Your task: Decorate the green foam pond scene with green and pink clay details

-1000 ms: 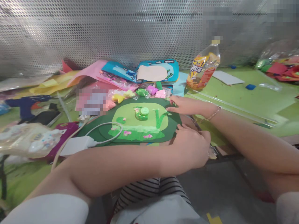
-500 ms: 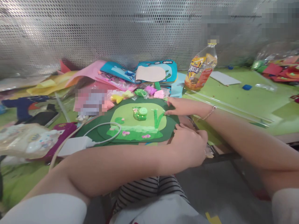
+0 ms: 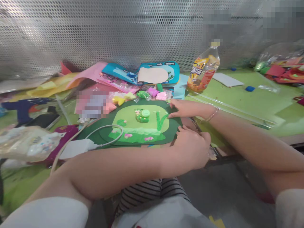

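A dark green felt board (image 3: 174,126) lies in front of me with a light green oval (image 3: 129,115), a clay frog-like figure (image 3: 142,115) and green clay stems (image 3: 159,120) on it. My right hand (image 3: 184,108) rests on the board's right side, fingers pinched near the tip of the stems; what they hold is too small to make out. My left hand (image 3: 192,147) lies curled over the board's near right edge, with a bit of crinkled plastic (image 3: 212,154) under it.
Small bags of coloured clay (image 3: 152,92) and stacked coloured sheets (image 3: 114,77) lie behind the board. A drink bottle (image 3: 203,71) stands at the back right. A white charger and cable (image 3: 92,142), a phone (image 3: 44,120) and a plastic pouch (image 3: 26,142) sit at left. A perforated metal wall (image 3: 118,31) closes the back.
My right hand has slid slightly left onto the light green oval by the stems. My left hand has stayed in place.
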Available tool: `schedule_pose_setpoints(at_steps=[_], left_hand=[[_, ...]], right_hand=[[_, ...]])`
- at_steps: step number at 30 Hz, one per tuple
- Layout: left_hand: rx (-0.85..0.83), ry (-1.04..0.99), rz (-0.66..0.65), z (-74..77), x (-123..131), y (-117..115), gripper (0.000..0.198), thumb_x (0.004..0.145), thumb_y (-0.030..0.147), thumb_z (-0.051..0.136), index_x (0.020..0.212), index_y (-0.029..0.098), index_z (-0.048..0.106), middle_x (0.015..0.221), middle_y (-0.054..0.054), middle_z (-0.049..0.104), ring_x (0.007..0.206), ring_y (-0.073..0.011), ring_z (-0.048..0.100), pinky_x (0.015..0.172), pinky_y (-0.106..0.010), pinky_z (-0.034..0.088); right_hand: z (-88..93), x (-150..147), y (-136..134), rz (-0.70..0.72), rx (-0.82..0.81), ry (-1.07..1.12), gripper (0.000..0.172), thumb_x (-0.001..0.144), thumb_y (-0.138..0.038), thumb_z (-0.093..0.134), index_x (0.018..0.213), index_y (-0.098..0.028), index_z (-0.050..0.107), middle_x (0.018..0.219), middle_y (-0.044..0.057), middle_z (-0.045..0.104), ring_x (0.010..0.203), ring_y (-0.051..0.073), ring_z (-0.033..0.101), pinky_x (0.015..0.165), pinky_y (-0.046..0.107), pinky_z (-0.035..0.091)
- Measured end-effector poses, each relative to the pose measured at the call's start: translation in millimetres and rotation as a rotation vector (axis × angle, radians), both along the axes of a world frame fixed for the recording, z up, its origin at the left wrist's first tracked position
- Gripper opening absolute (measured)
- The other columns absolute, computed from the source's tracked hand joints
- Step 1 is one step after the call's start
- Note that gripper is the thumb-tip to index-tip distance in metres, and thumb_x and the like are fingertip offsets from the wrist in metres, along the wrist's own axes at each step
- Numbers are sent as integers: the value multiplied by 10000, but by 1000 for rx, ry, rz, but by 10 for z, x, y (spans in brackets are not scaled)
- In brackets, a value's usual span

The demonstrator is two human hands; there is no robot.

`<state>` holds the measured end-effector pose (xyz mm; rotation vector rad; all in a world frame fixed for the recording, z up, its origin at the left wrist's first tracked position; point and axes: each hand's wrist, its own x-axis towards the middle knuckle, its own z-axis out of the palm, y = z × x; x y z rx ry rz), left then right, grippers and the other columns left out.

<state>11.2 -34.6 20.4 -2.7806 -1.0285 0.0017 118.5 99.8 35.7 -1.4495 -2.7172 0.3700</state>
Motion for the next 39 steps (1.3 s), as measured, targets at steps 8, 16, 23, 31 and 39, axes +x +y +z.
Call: schedule_pose_setpoints(at_steps=[8,16,23,31,39], left_hand=[[7,13,-11,2,-4,-1,399,828,343,459,1079,34,441,1132,-418,478,1021,-483,544,662,-461,481],[7,6,7,-11,2,-5,398,815,343,462,1075,42,442,1128,-420,479,982,-503,553,598,-435,483],[1,20,-16,7,-9,-3,394,837,322,424,1093,23,438,1119,-421,485,964,-465,579,618,-446,482],[0,11,-10,15,-8,-7,393,825,321,443,1090,31,440,1124,-413,488,969,-467,576,620,-440,478],[38,2,-32,-33,-4,3,438,824,350,451,1100,10,442,1117,-423,483,998,-492,551,662,-493,471]], right_hand=[[0,-15,5,-7,-2,-6,411,775,-580,486,887,-191,416,810,55,560,655,168,471,558,269,311],[-13,-12,15,-19,-16,12,390,790,-566,474,888,-192,423,788,44,557,634,156,462,553,261,304],[55,4,-7,16,-63,8,277,834,-461,442,888,-189,423,811,47,546,633,146,452,570,259,320],[49,24,3,49,-65,-12,272,817,-445,472,900,-193,411,840,51,547,650,153,458,578,268,326],[60,14,-9,47,-57,-11,254,821,-437,465,880,-197,403,826,48,547,645,150,447,578,269,324]])
